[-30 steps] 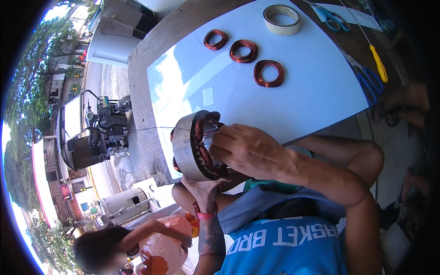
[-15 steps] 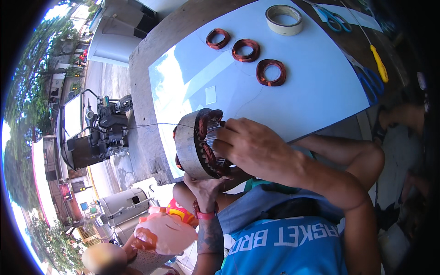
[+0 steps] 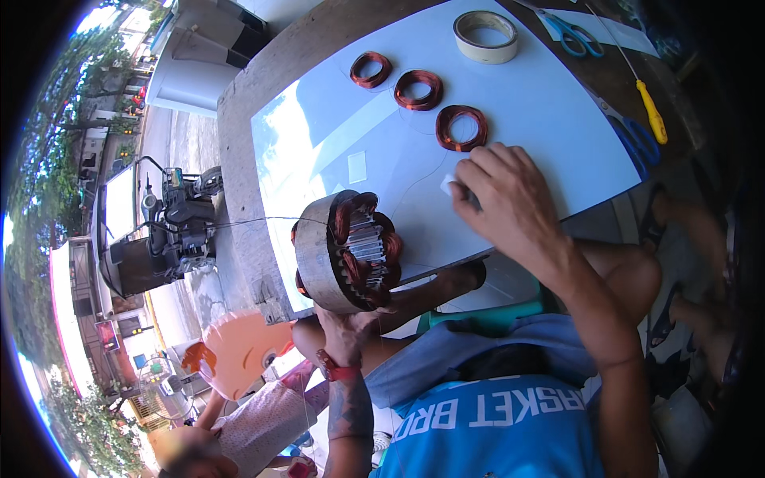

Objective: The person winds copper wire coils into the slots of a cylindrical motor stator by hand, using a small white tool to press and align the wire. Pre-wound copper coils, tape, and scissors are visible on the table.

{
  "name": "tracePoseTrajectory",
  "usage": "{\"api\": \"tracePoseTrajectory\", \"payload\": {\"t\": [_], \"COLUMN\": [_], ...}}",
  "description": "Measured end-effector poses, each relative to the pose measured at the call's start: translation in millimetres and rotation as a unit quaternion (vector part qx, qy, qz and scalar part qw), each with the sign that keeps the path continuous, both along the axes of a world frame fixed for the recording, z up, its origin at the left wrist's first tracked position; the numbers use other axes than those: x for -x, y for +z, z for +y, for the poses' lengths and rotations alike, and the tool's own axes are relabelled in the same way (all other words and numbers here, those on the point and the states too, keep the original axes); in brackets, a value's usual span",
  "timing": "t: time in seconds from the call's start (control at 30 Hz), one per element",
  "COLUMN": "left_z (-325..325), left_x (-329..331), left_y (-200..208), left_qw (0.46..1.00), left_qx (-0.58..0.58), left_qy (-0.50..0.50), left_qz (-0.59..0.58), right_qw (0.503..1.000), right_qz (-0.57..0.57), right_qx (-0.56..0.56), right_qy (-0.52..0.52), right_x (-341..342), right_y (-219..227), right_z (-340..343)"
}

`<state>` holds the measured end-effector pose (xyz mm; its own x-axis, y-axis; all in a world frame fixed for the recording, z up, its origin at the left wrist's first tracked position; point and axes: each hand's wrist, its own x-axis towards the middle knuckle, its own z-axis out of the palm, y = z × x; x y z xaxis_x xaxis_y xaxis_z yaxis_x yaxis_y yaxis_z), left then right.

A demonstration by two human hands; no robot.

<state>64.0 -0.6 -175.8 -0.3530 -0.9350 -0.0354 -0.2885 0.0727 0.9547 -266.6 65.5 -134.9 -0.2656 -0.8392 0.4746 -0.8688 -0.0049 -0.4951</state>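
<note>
My left hand [image 3: 343, 328] grips the motor stator [image 3: 317, 259] from below, its fingers mostly hidden behind the metal ring. Copper windings [image 3: 390, 241] fill part of the stator's slots, and bare slots [image 3: 365, 241] show between them. Above the white board [image 3: 550, 135], to the right of the stator, my right hand [image 3: 510, 195] is closed in a pinch. A small white piece [image 3: 449, 185] sticks out from its fingers. Three copper wire coils, a near one [image 3: 461, 128], a middle one [image 3: 418, 90] and a far one [image 3: 371, 70], lie on the board.
Beyond the coils stands a roll of tape [image 3: 486, 38]. Teal scissors [image 3: 575, 38], blue-handled scissors [image 3: 635, 143] and a yellow-handled screwdriver [image 3: 653, 111] lie at the far right. A thin dark wire [image 3: 259, 218] runs leftward from the stator. At lower left is another person [image 3: 263, 414].
My right hand has moved from the stator's slots rightward and away over the board, and a white piece now shows in its fingers. The person at lower left has shifted.
</note>
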Motion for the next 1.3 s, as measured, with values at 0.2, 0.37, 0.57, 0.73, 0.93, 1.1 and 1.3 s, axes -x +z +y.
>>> {"api": "tracePoseTrajectory", "payload": {"t": [0.2,0.37,0.57,0.73,0.93,1.1,1.3], "left_z": [-18,-29,-38,-42,-51,-47,-49], "left_x": [-15,-15,-12,-11,-11,-8,-8], "left_y": [0,4,10,11,20,21,23], "left_qw": [0.99,0.983,0.985,0.978,0.958,0.964,0.964], "left_qx": [0.103,0.124,0.064,0.083,0.13,0.085,0.065], "left_qy": [-0.075,-0.117,-0.154,-0.189,-0.255,-0.251,-0.259], "left_qz": [-0.054,-0.066,-0.042,-0.041,-0.036,-0.02,-0.009], "right_qw": [0.999,0.983,0.977,0.982,0.977,0.971,0.965], "right_qz": [0.016,-0.093,-0.108,0.007,0.02,-0.012,-0.088], "right_qx": [0.038,0.005,-0.001,0.012,0.03,-0.004,-0.012], "right_qy": [0.018,0.161,0.185,0.188,0.213,0.239,0.246], "right_x": [-9,-70,-69,-68,-61,-55,-51], "right_y": [12,8,-2,-2,-7,-5,-7], "right_z": [18,21,16,13,18,24,14]}}
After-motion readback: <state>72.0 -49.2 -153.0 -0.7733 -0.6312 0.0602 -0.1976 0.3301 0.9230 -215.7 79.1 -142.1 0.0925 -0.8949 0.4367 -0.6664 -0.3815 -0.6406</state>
